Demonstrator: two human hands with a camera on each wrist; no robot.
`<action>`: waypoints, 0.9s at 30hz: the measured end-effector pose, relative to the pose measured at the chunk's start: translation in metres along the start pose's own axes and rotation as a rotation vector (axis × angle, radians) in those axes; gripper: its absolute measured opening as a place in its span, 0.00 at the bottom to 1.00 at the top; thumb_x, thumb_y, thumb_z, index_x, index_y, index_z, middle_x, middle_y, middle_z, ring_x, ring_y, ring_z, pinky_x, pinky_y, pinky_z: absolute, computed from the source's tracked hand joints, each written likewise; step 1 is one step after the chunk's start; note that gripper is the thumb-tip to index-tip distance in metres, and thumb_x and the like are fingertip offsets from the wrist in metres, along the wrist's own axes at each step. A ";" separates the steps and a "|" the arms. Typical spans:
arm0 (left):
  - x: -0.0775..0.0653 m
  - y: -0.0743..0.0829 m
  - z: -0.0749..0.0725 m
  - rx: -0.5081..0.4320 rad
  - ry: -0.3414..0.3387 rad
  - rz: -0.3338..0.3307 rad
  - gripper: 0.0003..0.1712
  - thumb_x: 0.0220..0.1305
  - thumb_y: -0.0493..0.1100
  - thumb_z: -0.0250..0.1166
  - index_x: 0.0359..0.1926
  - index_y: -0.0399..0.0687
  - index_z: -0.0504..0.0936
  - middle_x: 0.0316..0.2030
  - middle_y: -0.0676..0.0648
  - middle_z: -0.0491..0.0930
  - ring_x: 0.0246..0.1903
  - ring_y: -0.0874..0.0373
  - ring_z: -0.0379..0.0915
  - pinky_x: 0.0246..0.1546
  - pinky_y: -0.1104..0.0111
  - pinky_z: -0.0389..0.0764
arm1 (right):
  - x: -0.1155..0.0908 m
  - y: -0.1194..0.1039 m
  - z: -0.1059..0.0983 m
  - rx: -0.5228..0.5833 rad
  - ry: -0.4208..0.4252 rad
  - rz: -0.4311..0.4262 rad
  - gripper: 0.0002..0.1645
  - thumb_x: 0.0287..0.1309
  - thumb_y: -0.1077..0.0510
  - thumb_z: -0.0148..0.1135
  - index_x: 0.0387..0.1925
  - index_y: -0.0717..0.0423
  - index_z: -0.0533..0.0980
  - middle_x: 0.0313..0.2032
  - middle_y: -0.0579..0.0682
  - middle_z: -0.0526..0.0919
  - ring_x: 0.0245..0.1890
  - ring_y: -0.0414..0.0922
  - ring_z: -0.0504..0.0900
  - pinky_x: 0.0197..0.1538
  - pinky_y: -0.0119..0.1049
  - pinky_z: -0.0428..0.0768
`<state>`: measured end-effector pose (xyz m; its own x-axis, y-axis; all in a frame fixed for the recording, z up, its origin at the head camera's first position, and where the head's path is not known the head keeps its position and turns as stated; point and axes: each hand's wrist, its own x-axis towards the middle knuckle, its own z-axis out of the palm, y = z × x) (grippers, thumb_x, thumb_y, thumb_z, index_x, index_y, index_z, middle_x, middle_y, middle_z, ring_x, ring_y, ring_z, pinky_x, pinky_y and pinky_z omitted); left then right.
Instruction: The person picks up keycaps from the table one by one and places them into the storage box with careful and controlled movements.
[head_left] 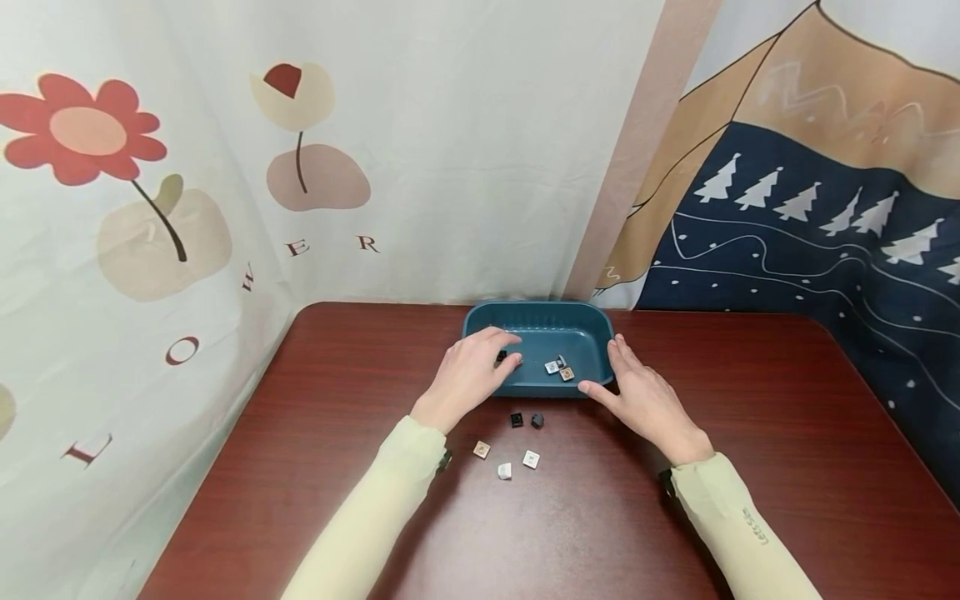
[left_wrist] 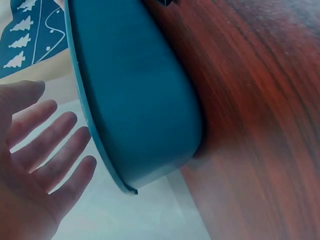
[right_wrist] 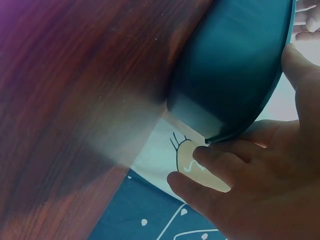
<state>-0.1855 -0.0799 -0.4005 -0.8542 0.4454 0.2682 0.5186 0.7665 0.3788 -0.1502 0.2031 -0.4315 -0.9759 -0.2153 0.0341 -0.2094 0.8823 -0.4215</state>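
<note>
A blue plastic bin (head_left: 542,390) stands at the table's back edge. My left hand (head_left: 476,362) is over its left end, fingers spread and loosely bent, holding nothing that shows. Beneath that hand a black keycap (head_left: 501,356) is partly visible. Farther right inside the bin lie a light keycap (head_left: 552,367), a tan keycap (head_left: 567,374) and a dark one. My right hand (head_left: 647,398) rests against the bin's right end, its thumb at the near rim and its fairly straight fingers along the outer side. In the right wrist view the thumb (right_wrist: 299,62) meets the rim.
On the table before the bin lie a black keycap (head_left: 517,420), a dark grey keycap (head_left: 537,421), a tan keycap (head_left: 482,450), a white keycap (head_left: 531,459) and a tipped white keycap (head_left: 505,472). A printed curtain (head_left: 450,167) hangs right behind the table (head_left: 360,367).
</note>
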 end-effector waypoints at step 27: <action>-0.055 -0.012 -0.005 0.045 0.094 0.249 0.22 0.69 0.53 0.67 0.58 0.49 0.86 0.57 0.48 0.83 0.56 0.51 0.78 0.64 0.51 0.71 | -0.001 0.001 0.001 0.013 0.001 -0.007 0.63 0.68 0.26 0.55 0.77 0.73 0.53 0.78 0.70 0.51 0.74 0.68 0.59 0.71 0.64 0.64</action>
<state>-0.1447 -0.1157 -0.4148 -0.6919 0.5796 0.4306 0.7087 0.6591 0.2517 -0.1496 0.2042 -0.4327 -0.9744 -0.2216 0.0378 -0.2158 0.8750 -0.4335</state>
